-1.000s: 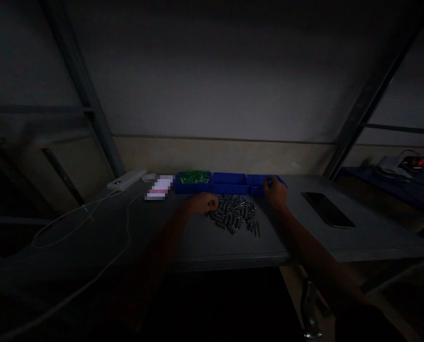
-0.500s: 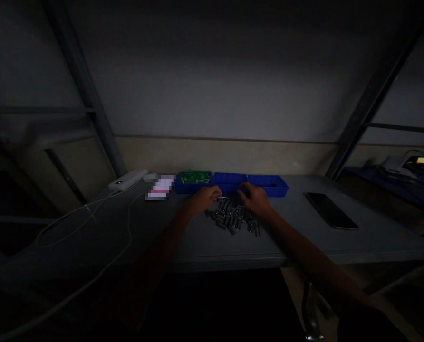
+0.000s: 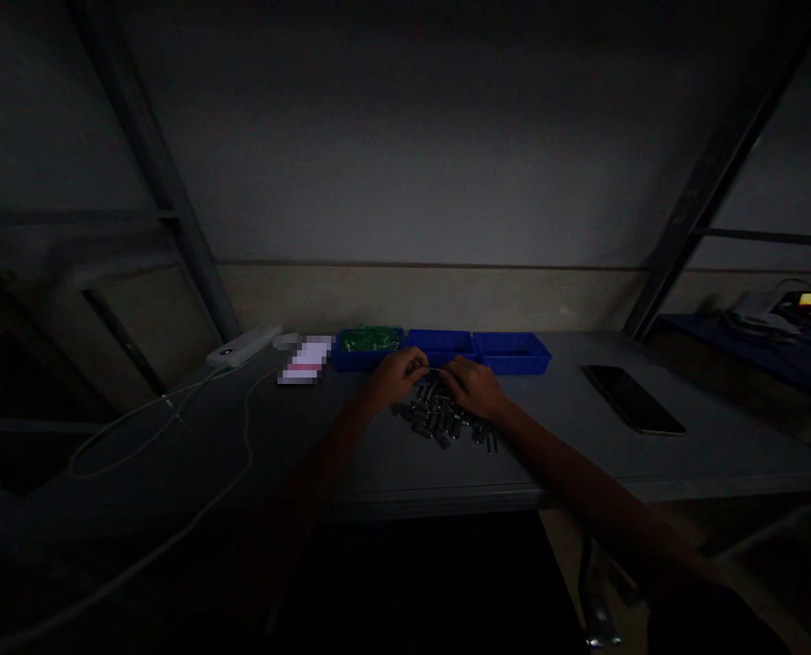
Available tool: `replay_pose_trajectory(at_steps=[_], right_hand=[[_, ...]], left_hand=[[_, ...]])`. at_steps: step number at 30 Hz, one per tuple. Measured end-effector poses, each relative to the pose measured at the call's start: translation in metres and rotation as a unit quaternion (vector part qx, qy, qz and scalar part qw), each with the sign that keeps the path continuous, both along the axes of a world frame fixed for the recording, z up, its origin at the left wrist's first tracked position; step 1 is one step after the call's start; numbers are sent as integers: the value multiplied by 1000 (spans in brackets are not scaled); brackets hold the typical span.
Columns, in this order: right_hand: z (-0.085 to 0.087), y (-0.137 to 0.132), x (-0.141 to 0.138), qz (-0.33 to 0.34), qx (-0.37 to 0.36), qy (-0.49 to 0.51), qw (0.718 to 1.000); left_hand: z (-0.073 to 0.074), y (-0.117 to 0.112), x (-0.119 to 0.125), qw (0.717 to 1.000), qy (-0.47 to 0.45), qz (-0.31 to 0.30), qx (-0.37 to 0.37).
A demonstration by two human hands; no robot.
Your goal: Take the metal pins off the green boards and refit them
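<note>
My left hand (image 3: pixel 397 375) is closed in a pinch above the far side of a pile of small metal cylinders (image 3: pixel 434 424). A thin, light metal pin (image 3: pixel 434 368) sticks out from its fingertips towards my right hand (image 3: pixel 474 386). That hand is closed too, its fingertips at the other end of the pin. The dim light hides the exact shape of the pin's ends. Two thin pins (image 3: pixel 492 443) lie at the pile's right edge.
Behind my hands, a row of blue bins (image 3: pixel 513 353) includes one holding a green plastic bag (image 3: pixel 371 339). On the left are a lit phone screen (image 3: pixel 308 357), a white power strip (image 3: pixel 245 347) and a cable (image 3: pixel 247 428). A dark phone (image 3: pixel 634 400) lies right on the grey table (image 3: pixel 392 473).
My right hand has moved left and its fingers have closed at the thin pin by my left hand. My left hand has shifted slightly right and up.
</note>
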State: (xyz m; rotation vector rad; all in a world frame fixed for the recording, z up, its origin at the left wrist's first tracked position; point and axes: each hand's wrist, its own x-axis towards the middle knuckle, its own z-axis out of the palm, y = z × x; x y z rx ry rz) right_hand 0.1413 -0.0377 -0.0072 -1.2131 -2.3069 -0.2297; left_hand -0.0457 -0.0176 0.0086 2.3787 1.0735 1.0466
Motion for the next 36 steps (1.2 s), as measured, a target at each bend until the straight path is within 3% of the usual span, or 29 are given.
replay_pose_trajectory(at_steps=[11, 17, 30, 36], right_hand=[[-4, 2, 2, 30, 15, 64, 997], [-3, 4, 2, 8, 24, 59, 998], [1, -2, 2, 32, 18, 94, 995], [2, 0, 3, 15, 22, 100, 995]], left_hand=[[-6, 4, 3, 996, 64, 39, 39], [-9, 2, 5, 1000, 5, 14, 24], [-5, -2, 6, 997, 45, 50, 46], [-5, -4, 8, 999, -18, 34, 20]])
